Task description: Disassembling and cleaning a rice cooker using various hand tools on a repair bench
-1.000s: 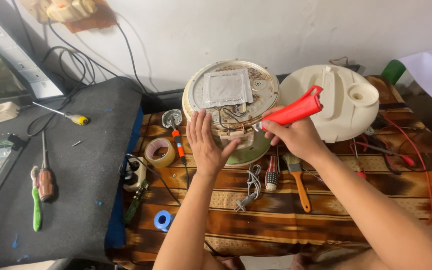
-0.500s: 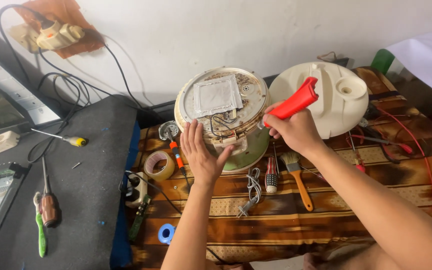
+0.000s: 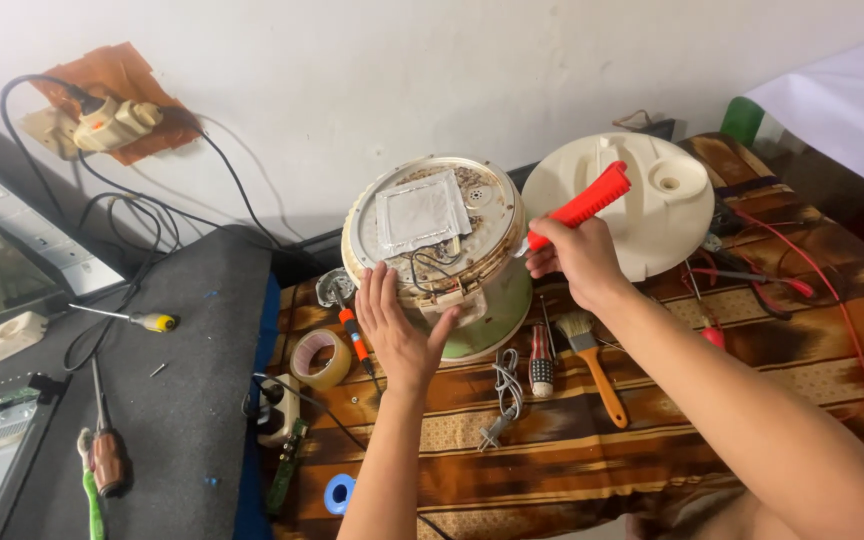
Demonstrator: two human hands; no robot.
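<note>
Cooker (upturned) sits between both hands, touching each.

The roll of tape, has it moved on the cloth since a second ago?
No. The roll of tape sits left of the cooker, beside the orange screwdriver, as before.

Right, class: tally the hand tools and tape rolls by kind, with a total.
Screwdrivers: 4 (yellow-handled, orange-handled, brown-handled, striped-handled)
Brushes: 1, wooden-handled
Red-handled tool in right hand: 1
Tape rolls: 2 (tan, blue)
Total: 8
</note>
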